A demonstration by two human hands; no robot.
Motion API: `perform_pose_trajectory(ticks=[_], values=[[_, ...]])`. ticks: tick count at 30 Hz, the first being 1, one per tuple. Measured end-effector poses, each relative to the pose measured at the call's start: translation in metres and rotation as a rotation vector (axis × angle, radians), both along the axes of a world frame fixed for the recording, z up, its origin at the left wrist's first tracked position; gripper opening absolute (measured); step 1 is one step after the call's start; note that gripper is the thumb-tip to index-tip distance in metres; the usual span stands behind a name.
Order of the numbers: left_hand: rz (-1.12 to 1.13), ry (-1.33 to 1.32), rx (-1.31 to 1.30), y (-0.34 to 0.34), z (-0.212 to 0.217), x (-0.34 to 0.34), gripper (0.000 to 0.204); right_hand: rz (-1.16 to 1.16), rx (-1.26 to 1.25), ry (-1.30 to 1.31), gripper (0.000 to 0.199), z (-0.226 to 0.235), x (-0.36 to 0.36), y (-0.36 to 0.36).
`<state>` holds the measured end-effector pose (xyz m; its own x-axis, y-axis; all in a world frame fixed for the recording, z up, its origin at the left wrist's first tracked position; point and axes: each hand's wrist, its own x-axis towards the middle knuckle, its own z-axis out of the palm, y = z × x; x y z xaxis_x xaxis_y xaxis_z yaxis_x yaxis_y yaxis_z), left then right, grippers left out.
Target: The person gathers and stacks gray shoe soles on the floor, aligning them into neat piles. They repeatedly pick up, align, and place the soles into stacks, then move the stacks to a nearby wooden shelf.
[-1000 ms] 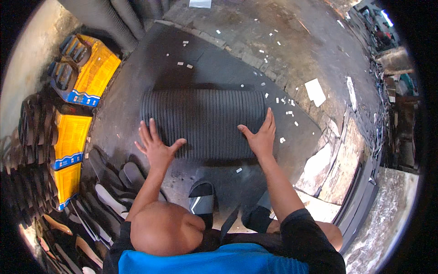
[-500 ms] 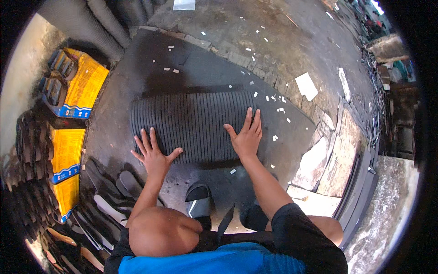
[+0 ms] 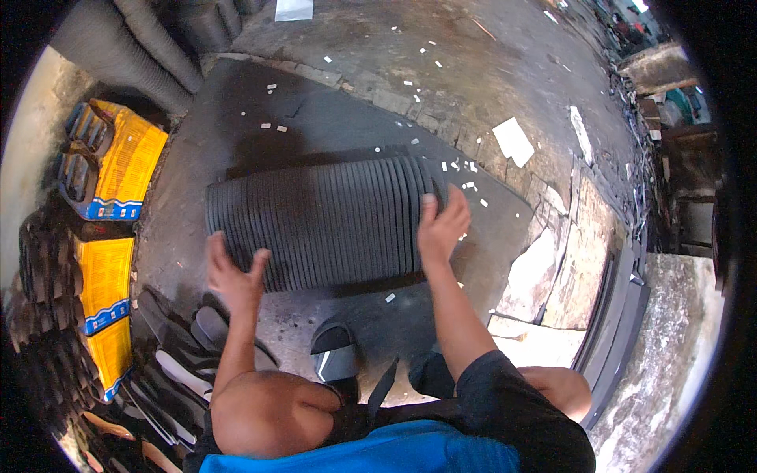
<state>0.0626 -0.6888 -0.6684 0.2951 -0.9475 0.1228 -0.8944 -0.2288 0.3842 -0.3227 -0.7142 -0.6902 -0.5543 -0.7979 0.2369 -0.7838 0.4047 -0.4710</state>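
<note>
A long row of thin dark sole-like sheets (image 3: 315, 225), standing on edge and packed side by side, lies across the floor mat in front of me. At the near left end of the row is my left hand (image 3: 235, 277), thumb and fingers apart, slightly blurred. My right hand (image 3: 443, 229) is at the right end with its thumb toward the sheets and its fingers spread. Whether either palm presses on the end sheets I cannot tell. At the right end the sheets lean a little and show wider gaps.
Yellow and blue cut containers (image 3: 130, 165) line the left side, beside stacked dark soles (image 3: 47, 276). Loose soles (image 3: 169, 327) lie near my left knee. Dark rolls (image 3: 126, 47) stand at the back left. Small white scraps and a white sheet (image 3: 513, 142) litter the floor. My sandal (image 3: 335, 359) is close to the row.
Both hands have come off the top of the row to its two ends. The sheets at the right end now lean and stand slightly apart. The whole view has shifted slightly.
</note>
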Motion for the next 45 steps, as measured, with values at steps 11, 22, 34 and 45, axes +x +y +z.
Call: perform_pose_trajectory(ticks=[11,22,34,45], values=[[0.119,0.39,0.28,-0.032,-0.014,0.067,0.09,0.151,0.292,-0.447,0.083,-0.016,-0.012,-0.002],[0.006,0.692,0.23,-0.032,0.011,0.069,0.084,0.217,0.426,-0.504,0.091,0.021,-0.017,0.003],[0.115,0.663,0.235,-0.005,0.008,0.107,0.1,0.314,0.337,-0.503,0.086,0.013,0.019,0.007],[0.247,0.685,0.297,0.007,-0.011,0.132,0.116,0.466,0.347,-0.493,0.093,-0.002,0.045,-0.048]])
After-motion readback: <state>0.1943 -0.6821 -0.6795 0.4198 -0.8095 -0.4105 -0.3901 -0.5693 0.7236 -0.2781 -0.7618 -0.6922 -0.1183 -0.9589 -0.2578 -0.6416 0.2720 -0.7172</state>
